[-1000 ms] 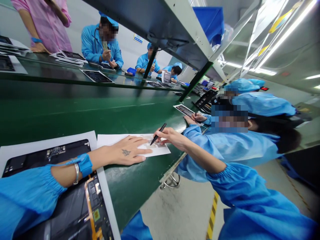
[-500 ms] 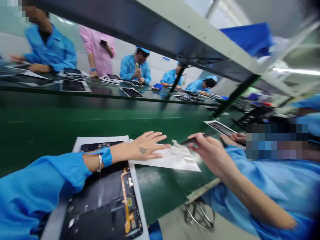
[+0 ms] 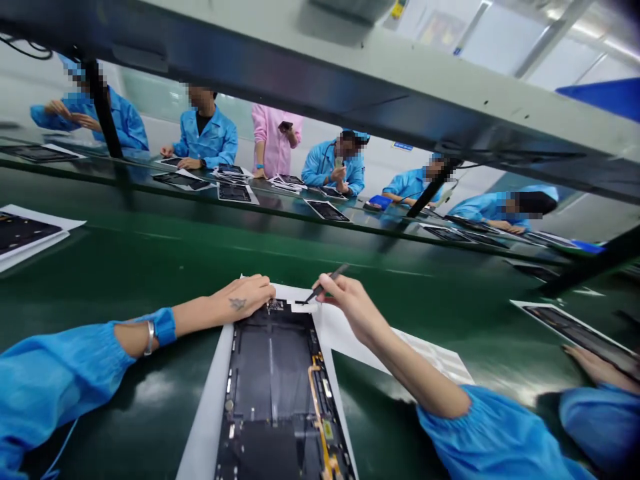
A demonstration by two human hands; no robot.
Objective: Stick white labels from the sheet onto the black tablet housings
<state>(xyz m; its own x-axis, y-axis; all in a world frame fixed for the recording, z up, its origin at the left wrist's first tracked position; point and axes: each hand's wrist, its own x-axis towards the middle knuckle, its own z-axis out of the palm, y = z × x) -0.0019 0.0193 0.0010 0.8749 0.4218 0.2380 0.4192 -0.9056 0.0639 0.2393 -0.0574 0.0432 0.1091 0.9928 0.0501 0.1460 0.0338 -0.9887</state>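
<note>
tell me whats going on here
A person at a green conveyor belt is working on an opened tablet lying on white paper. Their right hand holds a slim black tool, likely tweezers, at the tablet's top end, beside their left hand. Co-workers sit across the belt with similar tablets.

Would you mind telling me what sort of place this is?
Probably an electronics assembly line: opened tablet backs lie on white sheets along a green conveyor belt, and workers in blue smocks sit beside it, one wearing a wrist strap.
</note>
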